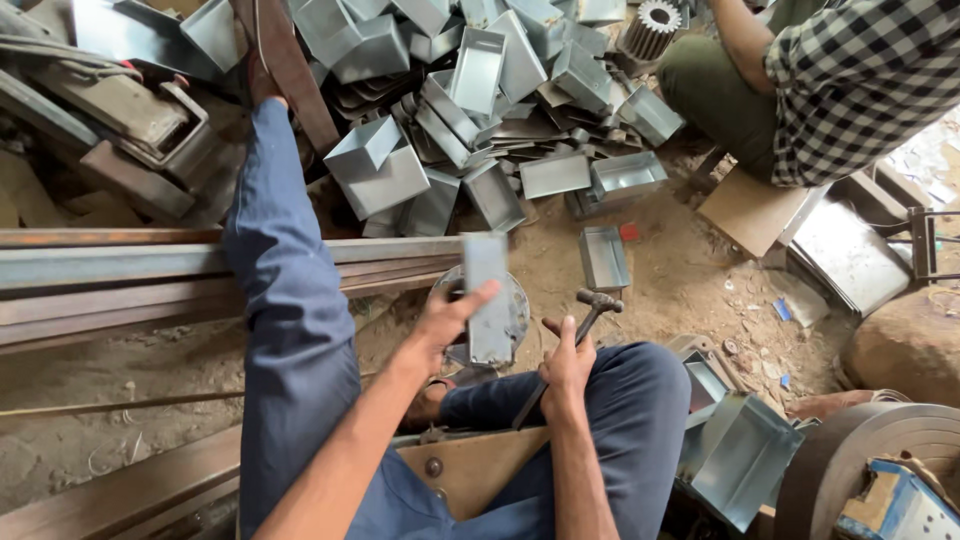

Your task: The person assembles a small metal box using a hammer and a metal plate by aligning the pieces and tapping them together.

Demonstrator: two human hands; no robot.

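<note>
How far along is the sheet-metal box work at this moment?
Done: a large pile of folded metal boxes lies ahead. In hand: the left hand holds a flat metal piece upright on a round block; the right hand grips a hammer. This piece is not yet box-shaped.

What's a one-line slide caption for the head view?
Seated worker's left hand holds a flat sheet-metal piece on a round block while the right hand grips a hammer, folded metal trays piled beyond.

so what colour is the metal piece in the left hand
Dull silver-grey, a flat sheet metal piece held by the left hand; the head view shows it.
</note>
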